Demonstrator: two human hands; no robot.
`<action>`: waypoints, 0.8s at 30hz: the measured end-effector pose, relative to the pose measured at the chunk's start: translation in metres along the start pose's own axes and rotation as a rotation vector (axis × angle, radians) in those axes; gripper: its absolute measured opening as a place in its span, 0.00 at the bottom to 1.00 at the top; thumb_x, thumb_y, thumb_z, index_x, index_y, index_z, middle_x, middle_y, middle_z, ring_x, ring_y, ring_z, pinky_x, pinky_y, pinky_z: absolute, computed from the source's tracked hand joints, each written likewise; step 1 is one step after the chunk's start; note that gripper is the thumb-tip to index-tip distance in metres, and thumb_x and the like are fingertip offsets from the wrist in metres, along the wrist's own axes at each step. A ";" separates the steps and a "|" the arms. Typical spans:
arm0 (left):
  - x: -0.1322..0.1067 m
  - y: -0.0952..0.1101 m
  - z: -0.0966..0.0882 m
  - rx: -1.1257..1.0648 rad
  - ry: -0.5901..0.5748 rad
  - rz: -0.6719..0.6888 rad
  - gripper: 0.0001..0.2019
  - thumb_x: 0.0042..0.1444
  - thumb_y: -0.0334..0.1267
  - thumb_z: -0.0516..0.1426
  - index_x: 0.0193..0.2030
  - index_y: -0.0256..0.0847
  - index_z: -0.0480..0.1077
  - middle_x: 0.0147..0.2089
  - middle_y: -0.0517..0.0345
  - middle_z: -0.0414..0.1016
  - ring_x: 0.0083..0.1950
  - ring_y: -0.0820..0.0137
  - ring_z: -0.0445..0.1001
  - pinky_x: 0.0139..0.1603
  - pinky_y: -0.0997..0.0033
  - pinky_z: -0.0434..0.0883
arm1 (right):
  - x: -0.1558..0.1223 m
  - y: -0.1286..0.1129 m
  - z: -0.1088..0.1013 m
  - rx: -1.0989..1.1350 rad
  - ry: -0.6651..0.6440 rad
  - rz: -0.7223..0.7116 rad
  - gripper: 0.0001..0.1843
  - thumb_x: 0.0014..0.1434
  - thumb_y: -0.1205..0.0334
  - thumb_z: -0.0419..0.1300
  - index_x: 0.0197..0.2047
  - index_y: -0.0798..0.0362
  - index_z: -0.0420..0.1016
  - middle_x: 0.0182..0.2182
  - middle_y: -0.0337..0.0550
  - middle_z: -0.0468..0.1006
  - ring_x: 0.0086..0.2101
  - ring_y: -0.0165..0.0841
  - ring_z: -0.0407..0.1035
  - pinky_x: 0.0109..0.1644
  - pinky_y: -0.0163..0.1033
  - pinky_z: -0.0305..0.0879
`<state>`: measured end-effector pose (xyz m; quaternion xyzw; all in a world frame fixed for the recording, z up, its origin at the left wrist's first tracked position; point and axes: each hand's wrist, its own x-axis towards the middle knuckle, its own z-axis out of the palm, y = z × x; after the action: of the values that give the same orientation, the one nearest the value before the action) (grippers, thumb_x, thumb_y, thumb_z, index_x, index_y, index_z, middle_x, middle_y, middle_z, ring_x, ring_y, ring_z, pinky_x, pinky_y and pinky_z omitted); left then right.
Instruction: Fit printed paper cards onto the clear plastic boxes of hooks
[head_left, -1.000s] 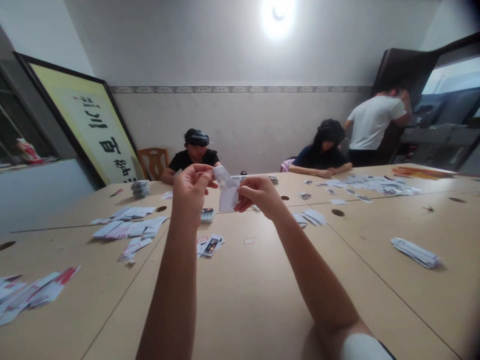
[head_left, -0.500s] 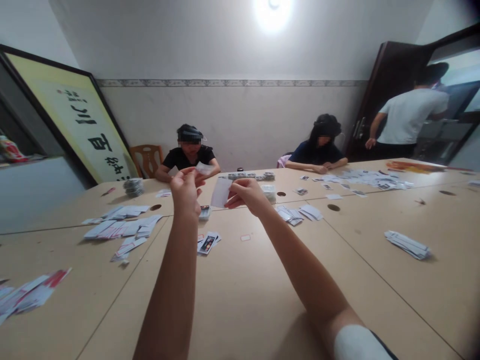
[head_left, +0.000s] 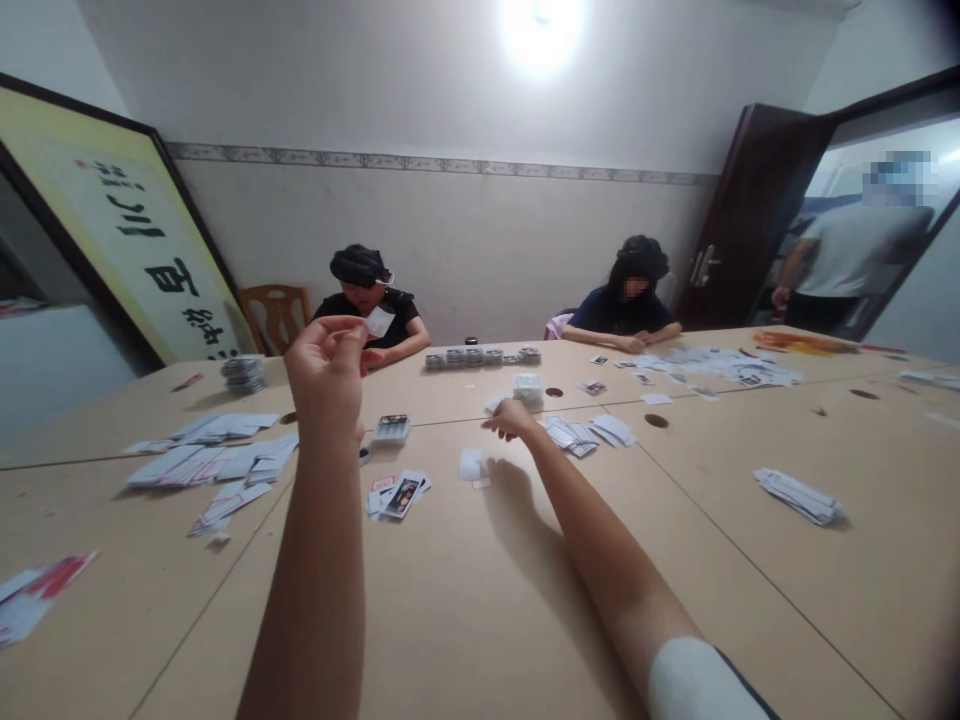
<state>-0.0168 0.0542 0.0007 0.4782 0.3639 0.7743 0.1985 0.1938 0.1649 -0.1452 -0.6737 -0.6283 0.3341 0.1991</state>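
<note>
My left hand [head_left: 328, 375] is raised over the left side of the table, its thumb and fingers pinching a small, thin, whitish plastic sleeve [head_left: 379, 322]. Low over the middle of the table, my right hand [head_left: 511, 421] has its fingers pointing left and partly curled; I see nothing in its grip. Just behind its fingers is a whitish piece [head_left: 493, 405], beside a stack of clear sleeves [head_left: 528, 391]. Another thin whitish sleeve [head_left: 471, 464] lies flat in front of that hand. Printed cards [head_left: 405, 494] are fanned out nearer me, with a clear box [head_left: 391, 430] behind them.
White paper slips lie in piles at left [head_left: 214, 460], right of centre [head_left: 581, 436] and far right [head_left: 799, 496]. A row of small stacks [head_left: 484, 357] stands at the back. Two people sit across the table; another stands by the open door [head_left: 750, 220].
My right hand has let go of its whitish sleeve, which now lies on the table, and has moved slightly right and down. The left hand has shifted left, still holding its sleeve.
</note>
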 end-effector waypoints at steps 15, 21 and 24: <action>-0.010 0.026 -0.006 0.052 0.058 0.123 0.04 0.46 0.33 0.63 0.31 0.40 0.75 0.25 0.66 0.73 0.20 0.80 0.70 0.22 0.79 0.62 | 0.087 0.056 -0.029 -0.162 0.598 0.100 0.22 0.67 0.54 0.62 0.61 0.53 0.69 0.58 0.51 0.72 0.53 0.43 0.72 0.55 0.55 0.72; -0.008 0.026 -0.003 0.077 0.106 0.176 0.04 0.45 0.31 0.62 0.30 0.38 0.74 0.22 0.67 0.71 0.19 0.79 0.70 0.20 0.79 0.61 | 0.104 0.069 -0.028 -0.153 0.567 0.032 0.21 0.67 0.55 0.62 0.60 0.54 0.70 0.55 0.50 0.74 0.50 0.41 0.74 0.53 0.52 0.74; -0.009 0.024 -0.001 0.064 0.078 0.192 0.03 0.47 0.30 0.62 0.30 0.37 0.74 0.24 0.65 0.73 0.19 0.79 0.71 0.20 0.79 0.60 | 0.107 0.076 -0.030 -0.157 0.572 -0.012 0.22 0.67 0.54 0.61 0.60 0.54 0.70 0.56 0.50 0.74 0.51 0.41 0.73 0.54 0.53 0.73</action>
<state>-0.0125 0.0326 0.0132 0.4864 0.3486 0.7957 0.0938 0.2678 0.2638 -0.1981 -0.7502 -0.5746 0.0800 0.3173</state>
